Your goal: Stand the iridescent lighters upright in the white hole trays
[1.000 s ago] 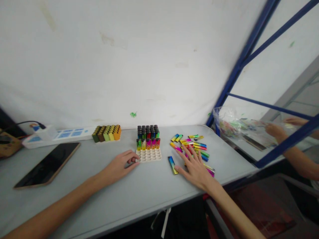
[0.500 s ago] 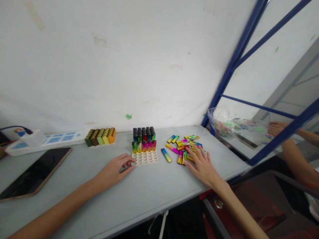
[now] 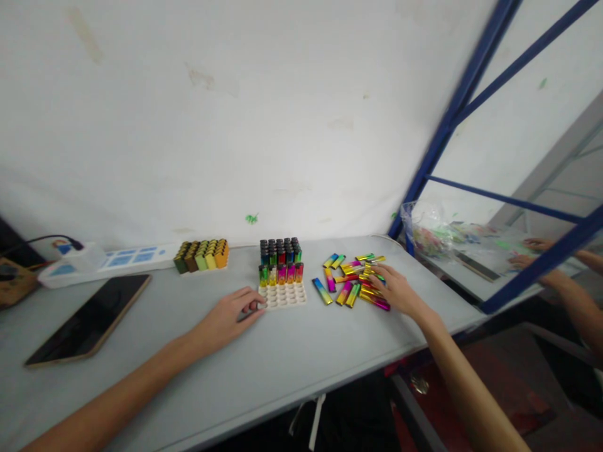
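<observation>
My left hand (image 3: 238, 315) rests on the table with its fingers curled, thumb and forefinger gripping the left corner of a white holed tray (image 3: 288, 297). Dark-topped lighters (image 3: 281, 252) stand upright in the tray's back rows. In front of them is a row of shiny coloured lighter sleeves (image 3: 281, 274); the front holes show bare. To the right lies a loose pile of metallic, colour-fading lighter sleeves (image 3: 348, 294). My right hand (image 3: 397, 290) is over the pile's right side, fingers apart and touching the pieces, with no piece visibly held.
At the left are a second block of gold-topped lighters (image 3: 201, 256), a white power strip (image 3: 113, 258) and a dark phone or tablet (image 3: 92, 319). A blue metal frame (image 3: 436, 141) rises at the right, near a clear plastic bag (image 3: 426, 232). Beyond it, another person's arms (image 3: 560, 276) show.
My right hand has moved across the pile to its right side, and several sleeves have shifted and spread apart. My left hand stays at the tray's corner. The view has shifted slightly.
</observation>
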Tool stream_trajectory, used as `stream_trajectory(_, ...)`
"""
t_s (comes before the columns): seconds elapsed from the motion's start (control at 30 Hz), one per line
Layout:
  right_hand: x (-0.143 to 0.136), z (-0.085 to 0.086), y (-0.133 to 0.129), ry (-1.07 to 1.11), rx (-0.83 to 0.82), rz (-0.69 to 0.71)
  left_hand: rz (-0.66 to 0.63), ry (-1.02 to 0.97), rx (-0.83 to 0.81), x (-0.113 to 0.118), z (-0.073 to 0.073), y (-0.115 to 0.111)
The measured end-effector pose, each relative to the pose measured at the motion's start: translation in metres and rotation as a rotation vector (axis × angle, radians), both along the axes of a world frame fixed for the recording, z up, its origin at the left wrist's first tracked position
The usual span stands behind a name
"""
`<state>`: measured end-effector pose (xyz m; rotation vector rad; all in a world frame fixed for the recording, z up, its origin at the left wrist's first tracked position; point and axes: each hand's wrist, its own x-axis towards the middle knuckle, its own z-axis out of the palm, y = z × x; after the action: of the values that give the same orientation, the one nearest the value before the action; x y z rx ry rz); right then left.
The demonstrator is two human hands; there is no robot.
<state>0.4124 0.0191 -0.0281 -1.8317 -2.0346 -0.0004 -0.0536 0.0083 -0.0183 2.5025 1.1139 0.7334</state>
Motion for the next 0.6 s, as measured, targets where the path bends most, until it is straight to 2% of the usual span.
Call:
stream_trajectory(0.1, 0.031, 0.004, 0.011, -0.027, 0.014, 0.064, -0.004, -0.003, -0.007, 0.000, -0.001, 0.000)
stream_trajectory(0.17, 0.040, 0.008, 0.020, -0.039, -0.010, 0.109, -0.009, -0.005, -0.011, 0.000, -0.001, 0.000)
stream_trajectory(0.43, 0.034, 0.038, 0.036, -0.153, -0.175, 0.147, -0.013, -0.001, -0.004, -0.001, -0.002, 0.001)
stream_trajectory(0.6, 0.031, 0.042, 0.039, -0.173, -0.192, 0.174, -0.020, -0.007, 0.007, -0.001, -0.003, 0.001)
